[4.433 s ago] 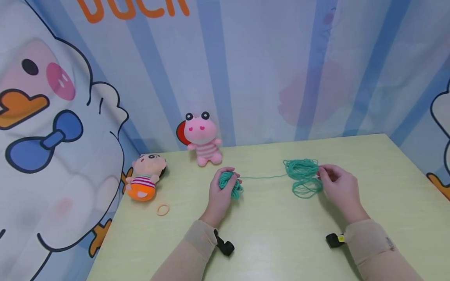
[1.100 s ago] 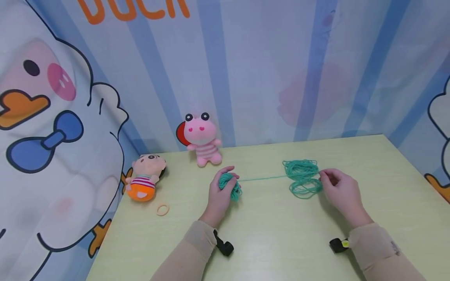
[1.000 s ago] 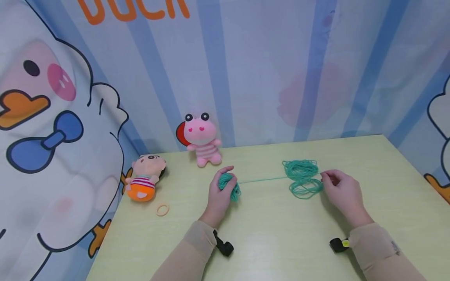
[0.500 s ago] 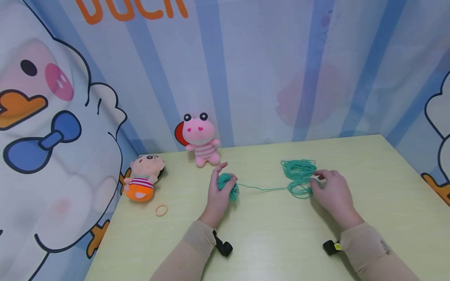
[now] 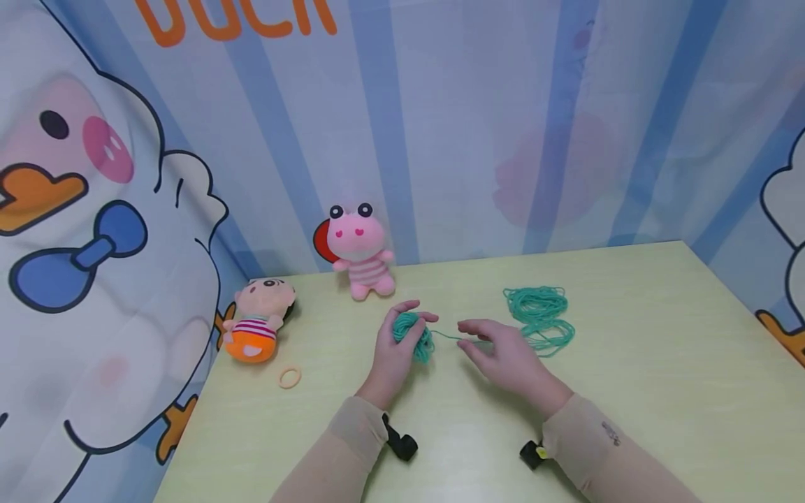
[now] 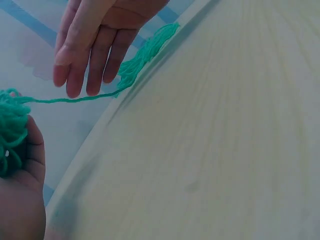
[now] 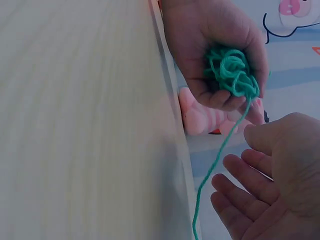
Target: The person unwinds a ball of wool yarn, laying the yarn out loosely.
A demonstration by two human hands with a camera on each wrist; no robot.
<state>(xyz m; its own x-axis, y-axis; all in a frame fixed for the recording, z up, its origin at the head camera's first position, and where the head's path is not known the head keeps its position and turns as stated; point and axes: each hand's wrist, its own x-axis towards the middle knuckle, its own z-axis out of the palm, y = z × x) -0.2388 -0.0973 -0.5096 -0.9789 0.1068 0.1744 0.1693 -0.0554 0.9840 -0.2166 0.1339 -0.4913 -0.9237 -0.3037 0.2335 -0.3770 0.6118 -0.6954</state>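
My left hand (image 5: 386, 367) grips a small wound bundle of teal yarn (image 5: 403, 323) above the table. In the right wrist view the fingers and thumb curl round the yarn bundle (image 7: 232, 72). From it a single yarn strand (image 5: 445, 336) runs right to a loose pile of yarn loops (image 5: 536, 304) on the table. My right hand (image 5: 511, 358) is held just right of the bundle, fingers apart and pinching nothing. In the left wrist view, the strand (image 6: 70, 100) passes right by the fingertips of the right hand (image 6: 107, 37).
A pink striped plush toy (image 5: 367, 272) sits at the table's back edge. Left of it lies a plush doll in orange shorts (image 5: 250, 346), with a small tan ring (image 5: 289, 378) in front. A printed curtain (image 5: 453, 140) hangs behind the table (image 5: 648, 335).
My right hand has left the loose yarn loops, moved left toward the bundle, and its fingers have spread. The taut strand has slackened. My left hand keeps its hold in nearly the same place.
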